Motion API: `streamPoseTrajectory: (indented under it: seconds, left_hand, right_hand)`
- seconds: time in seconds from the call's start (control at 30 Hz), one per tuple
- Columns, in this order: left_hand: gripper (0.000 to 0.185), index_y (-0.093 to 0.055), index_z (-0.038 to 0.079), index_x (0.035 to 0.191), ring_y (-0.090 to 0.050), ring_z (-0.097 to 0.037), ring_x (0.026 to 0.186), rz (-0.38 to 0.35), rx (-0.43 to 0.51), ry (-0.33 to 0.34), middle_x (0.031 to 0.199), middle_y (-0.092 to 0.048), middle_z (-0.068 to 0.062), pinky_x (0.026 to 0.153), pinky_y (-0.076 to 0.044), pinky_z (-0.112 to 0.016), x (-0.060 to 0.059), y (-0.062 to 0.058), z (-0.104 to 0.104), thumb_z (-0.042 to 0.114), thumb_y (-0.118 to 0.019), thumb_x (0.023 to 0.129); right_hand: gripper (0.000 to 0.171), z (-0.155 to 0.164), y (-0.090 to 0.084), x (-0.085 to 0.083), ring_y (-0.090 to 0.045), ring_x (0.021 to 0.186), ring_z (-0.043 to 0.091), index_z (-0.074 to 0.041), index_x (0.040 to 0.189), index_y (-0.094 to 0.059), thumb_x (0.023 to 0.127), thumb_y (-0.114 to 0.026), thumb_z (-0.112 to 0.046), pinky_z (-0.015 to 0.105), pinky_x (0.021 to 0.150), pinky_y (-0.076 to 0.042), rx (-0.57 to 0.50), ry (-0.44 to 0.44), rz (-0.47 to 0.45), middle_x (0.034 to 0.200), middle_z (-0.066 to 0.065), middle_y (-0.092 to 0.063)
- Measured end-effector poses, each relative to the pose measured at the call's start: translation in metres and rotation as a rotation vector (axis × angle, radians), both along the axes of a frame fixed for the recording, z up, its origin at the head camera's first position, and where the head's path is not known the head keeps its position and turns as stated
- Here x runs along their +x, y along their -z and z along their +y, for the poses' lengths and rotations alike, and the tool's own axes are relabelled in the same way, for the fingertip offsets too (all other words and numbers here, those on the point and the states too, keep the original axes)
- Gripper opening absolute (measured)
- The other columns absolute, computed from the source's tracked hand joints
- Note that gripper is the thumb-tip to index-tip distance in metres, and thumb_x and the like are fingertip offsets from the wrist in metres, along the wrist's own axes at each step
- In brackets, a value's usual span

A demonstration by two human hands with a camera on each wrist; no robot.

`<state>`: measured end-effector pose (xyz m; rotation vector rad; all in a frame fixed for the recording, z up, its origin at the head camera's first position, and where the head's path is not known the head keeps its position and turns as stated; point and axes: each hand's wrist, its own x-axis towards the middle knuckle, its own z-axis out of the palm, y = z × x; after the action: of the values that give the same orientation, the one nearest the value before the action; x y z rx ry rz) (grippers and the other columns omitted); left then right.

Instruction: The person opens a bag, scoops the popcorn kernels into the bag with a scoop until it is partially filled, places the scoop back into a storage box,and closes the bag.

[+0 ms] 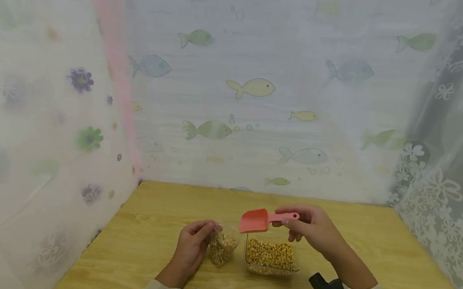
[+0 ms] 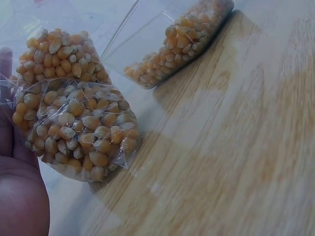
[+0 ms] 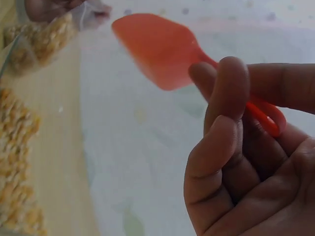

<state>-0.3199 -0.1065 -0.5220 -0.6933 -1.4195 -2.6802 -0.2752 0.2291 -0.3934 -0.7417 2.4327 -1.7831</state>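
Note:
My left hand (image 1: 192, 251) pinches the top of a clear plastic bag (image 1: 222, 251) between thumb and fingers. Yellow corn kernels fill the lower part of this bag (image 2: 83, 130), which hangs close over the table. With my right hand (image 1: 320, 230) I grip a pink-red scoop (image 1: 255, 221) by its handle, thumb on one side and fingertips on the other. The scoop (image 3: 157, 49) is held up near the bag, its blade pointing left, and no kernels show on it. Below it stands a clear rectangular container (image 1: 271, 267) holding many corn kernels (image 1: 271, 252).
Everything stands on a wood-grain table (image 1: 166, 203). Behind it hangs a pale curtain (image 1: 229, 163) printed with fish. A flower-patterned sheet (image 1: 45, 144) borders the left side, and a lacy translucent one (image 1: 446, 195) the right. Dark wrist mounts (image 1: 327, 285) sit at both cuffs.

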Motion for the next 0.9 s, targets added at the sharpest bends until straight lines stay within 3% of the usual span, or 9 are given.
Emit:
streamPoseTrajectory:
  seconds: [0.17, 0.4, 0.6, 0.9]
  left_hand:
    - [0.026, -0.082, 0.010, 0.106, -0.075, -0.016, 0.099, -0.019, -0.007, -0.004, 0.101, -0.080, -0.001, 0.089, -0.059, -0.027, -0.001, -0.002, 0.001, 0.002, -0.057, 0.105]
    - [0.030, -0.082, 0.012, 0.104, -0.076, -0.015, 0.097, -0.016, 0.015, -0.001, 0.100, -0.080, -0.002, 0.088, -0.060, -0.026, 0.001, -0.002, 0.002, 0.000, -0.055, 0.106]
    - [0.032, -0.082, 0.010, 0.106, -0.076, -0.015, 0.098, -0.013, 0.036, 0.023, 0.101, -0.080, -0.002, 0.090, -0.060, -0.027, 0.001, 0.000, 0.001, -0.002, -0.052, 0.106]
    - [0.033, -0.081, 0.010, 0.108, -0.076, -0.015, 0.099, 0.015, 0.042, 0.034, 0.103, -0.080, -0.002, 0.092, -0.060, -0.028, -0.002, 0.001, -0.001, -0.003, -0.051, 0.107]
  right_hand:
    - [0.040, 0.029, 0.029, -0.003, -0.060, 0.065, 0.014, 0.007, 0.138, -0.059, 0.106, -0.061, -0.016, 0.033, 0.060, -0.053, -0.135, -0.023, -0.103, 0.109, 0.006, -0.078]
    - [0.037, 0.047, 0.068, -0.004, -0.055, 0.067, 0.011, 0.002, 0.138, -0.060, 0.108, -0.057, -0.019, 0.039, 0.059, -0.035, -0.196, -0.068, -0.257, 0.113, 0.005, -0.078]
    - [0.037, 0.049, 0.081, -0.004, -0.046, 0.064, 0.013, 0.003, 0.139, -0.060, 0.109, -0.055, -0.018, 0.044, 0.062, -0.027, -0.191, -0.102, -0.301, 0.113, 0.003, -0.077]
    - [0.041, 0.050, 0.088, -0.005, -0.041, 0.064, 0.013, 0.009, 0.140, -0.056, 0.106, -0.059, -0.014, 0.045, 0.062, -0.027, -0.152, -0.059, -0.318, 0.089, -0.002, -0.060]
